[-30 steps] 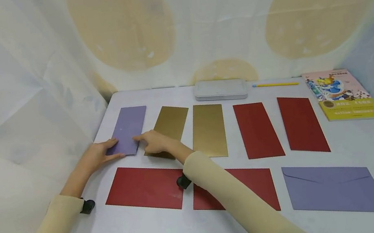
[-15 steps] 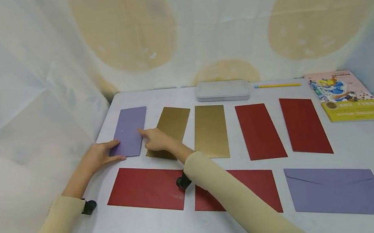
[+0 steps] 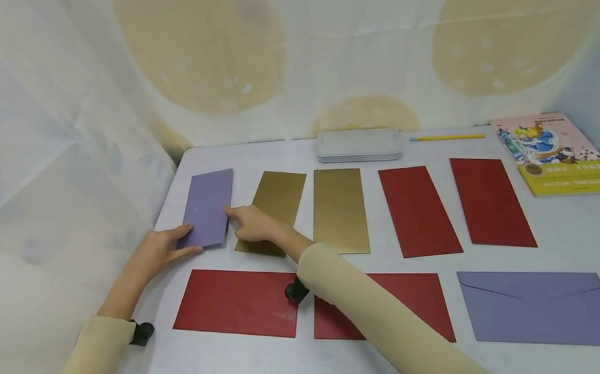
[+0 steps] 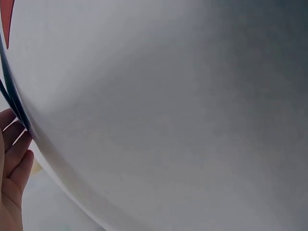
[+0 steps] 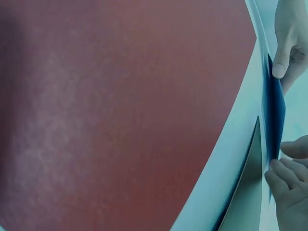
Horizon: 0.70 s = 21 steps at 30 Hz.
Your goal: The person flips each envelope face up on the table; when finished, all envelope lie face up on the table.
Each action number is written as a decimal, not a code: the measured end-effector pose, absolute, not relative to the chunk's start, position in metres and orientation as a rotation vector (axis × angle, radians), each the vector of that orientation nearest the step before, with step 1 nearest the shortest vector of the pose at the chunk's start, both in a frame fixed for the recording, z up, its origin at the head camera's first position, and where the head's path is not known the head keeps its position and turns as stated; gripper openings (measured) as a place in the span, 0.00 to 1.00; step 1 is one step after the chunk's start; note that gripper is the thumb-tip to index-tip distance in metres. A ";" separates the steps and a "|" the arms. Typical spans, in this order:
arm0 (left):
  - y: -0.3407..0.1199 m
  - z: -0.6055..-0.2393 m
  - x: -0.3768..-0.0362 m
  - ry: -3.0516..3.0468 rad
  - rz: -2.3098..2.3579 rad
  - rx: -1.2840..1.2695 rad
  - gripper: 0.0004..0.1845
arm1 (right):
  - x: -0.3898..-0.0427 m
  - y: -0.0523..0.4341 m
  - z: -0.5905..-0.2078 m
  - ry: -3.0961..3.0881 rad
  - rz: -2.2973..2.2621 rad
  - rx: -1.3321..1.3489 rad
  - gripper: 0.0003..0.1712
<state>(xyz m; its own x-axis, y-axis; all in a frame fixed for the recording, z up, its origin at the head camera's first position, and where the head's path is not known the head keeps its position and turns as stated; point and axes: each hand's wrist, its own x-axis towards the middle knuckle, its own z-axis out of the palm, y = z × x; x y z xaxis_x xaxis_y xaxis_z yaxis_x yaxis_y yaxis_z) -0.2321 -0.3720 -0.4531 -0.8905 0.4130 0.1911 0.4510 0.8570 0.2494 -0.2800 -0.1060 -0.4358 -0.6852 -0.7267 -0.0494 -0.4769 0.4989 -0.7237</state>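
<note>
At the table's far left lies a small purple envelope (image 3: pixel 209 203), its near edge slightly lifted. My left hand (image 3: pixel 153 254) pinches its near-left corner, thumb and fingers apart around it. My right hand (image 3: pixel 254 224) has its index fingertip at the envelope's right edge, and that forearm crosses over a red envelope. The right wrist view shows both hands at the envelope edge-on, the left hand (image 5: pixel 291 45) at the top and the right hand (image 5: pixel 291 192) below, thumb and fingers either side of the edge. A gold envelope (image 3: pixel 281 193) lies partly under the right hand.
Another gold envelope (image 3: pixel 338 210) and two upright red ones (image 3: pixel 420 210) continue the row. Nearer lie a red envelope (image 3: pixel 236 303), a second one under my sleeve, and a large purple envelope (image 3: pixel 547 308). Behind are a grey case (image 3: pixel 358 145), a pencil (image 3: pixel 447 138) and a book (image 3: pixel 556 154).
My right index finger has slid from the purple envelope's face to its right edge. The envelope's near edge has risen slightly. The left hand stays at its corner.
</note>
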 end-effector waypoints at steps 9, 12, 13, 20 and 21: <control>-0.370 -0.451 -0.230 -2.902 -0.458 -0.700 0.32 | -0.280 -0.107 -0.438 2.342 -1.188 -1.074 0.40; -0.369 -0.450 -0.230 -2.908 -0.451 -0.717 0.32 | -0.279 -0.106 -0.438 2.313 -1.264 -1.085 0.39; -0.369 -0.450 -0.230 -2.910 -0.454 -0.721 0.33 | -0.279 -0.106 -0.437 2.307 -1.284 -1.089 0.39; -0.367 -0.453 -0.225 -2.863 -0.533 -0.727 0.33 | -0.275 -0.105 -0.433 2.274 -1.407 -1.144 0.38; -0.367 -0.454 -0.225 -2.856 -0.569 -0.724 0.33 | -0.274 -0.105 -0.431 2.266 -1.439 -1.149 0.38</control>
